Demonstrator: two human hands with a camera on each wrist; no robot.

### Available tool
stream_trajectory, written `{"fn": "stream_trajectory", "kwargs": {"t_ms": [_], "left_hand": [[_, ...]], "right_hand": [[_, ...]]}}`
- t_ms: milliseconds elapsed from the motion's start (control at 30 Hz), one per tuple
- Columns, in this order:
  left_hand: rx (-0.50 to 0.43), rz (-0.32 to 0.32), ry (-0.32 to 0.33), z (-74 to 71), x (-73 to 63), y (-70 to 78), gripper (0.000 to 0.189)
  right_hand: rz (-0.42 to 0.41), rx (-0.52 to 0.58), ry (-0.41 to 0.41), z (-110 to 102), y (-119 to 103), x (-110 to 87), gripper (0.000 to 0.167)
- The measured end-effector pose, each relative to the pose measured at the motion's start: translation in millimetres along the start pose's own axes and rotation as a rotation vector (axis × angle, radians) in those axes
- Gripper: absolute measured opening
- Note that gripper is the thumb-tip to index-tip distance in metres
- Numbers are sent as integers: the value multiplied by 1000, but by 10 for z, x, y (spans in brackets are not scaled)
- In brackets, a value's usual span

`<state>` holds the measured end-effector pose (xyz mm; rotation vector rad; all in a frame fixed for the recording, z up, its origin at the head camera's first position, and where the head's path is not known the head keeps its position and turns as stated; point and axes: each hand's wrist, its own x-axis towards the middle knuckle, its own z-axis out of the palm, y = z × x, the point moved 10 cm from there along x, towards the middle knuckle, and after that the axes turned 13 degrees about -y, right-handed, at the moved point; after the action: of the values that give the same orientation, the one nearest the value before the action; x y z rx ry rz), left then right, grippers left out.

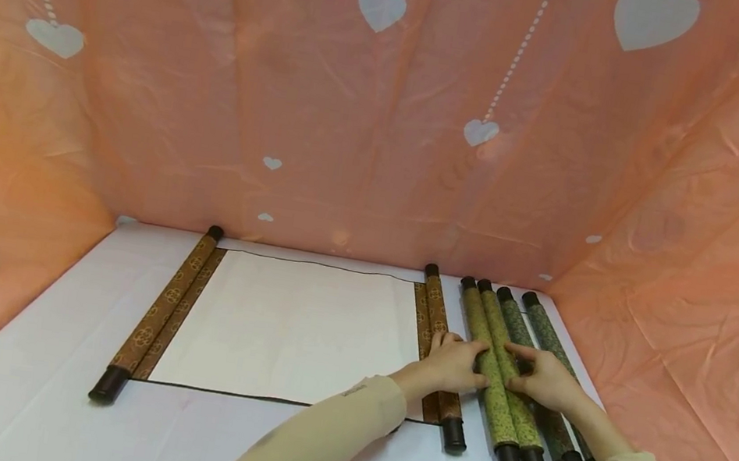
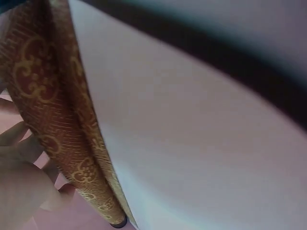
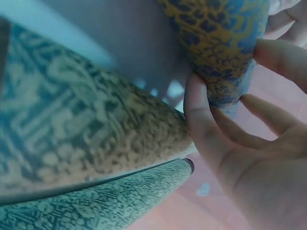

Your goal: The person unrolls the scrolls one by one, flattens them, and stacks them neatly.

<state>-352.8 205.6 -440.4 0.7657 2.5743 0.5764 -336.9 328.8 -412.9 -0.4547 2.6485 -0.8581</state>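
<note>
A yellow-green patterned scroll (image 1: 495,374) with black end caps lies on the right of the table, its two rollers side by side. My left hand (image 1: 453,364) holds the left roller from its left side, with fingertips and thumb against it; the wrist view shows this hand (image 2: 29,177) beyond a brown roller. From the other side, my right hand (image 1: 547,379) pinches the right roller between thumb and fingers, seen closer around the patterned roller (image 3: 220,48) in the right wrist view. How far the left fingers wrap round is partly hidden.
Left of the hands lies an opened scroll with white paper (image 1: 298,331) between a left brown-gold roller (image 1: 167,304) and a right one (image 1: 437,303). Dark green rollers (image 1: 543,326) lie right, partly under my right arm. Orange heart-printed sheets (image 1: 359,103) surround the white table (image 1: 37,373).
</note>
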Motion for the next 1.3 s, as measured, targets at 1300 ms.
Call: {"fn": "stream_trajectory", "kwargs": {"t_ms": [1300], "left_hand": [[-620, 225, 437, -1031, -1324, -1208, 67]], "right_hand": [[-262, 497, 233, 680, -1463, 479, 81]]}}
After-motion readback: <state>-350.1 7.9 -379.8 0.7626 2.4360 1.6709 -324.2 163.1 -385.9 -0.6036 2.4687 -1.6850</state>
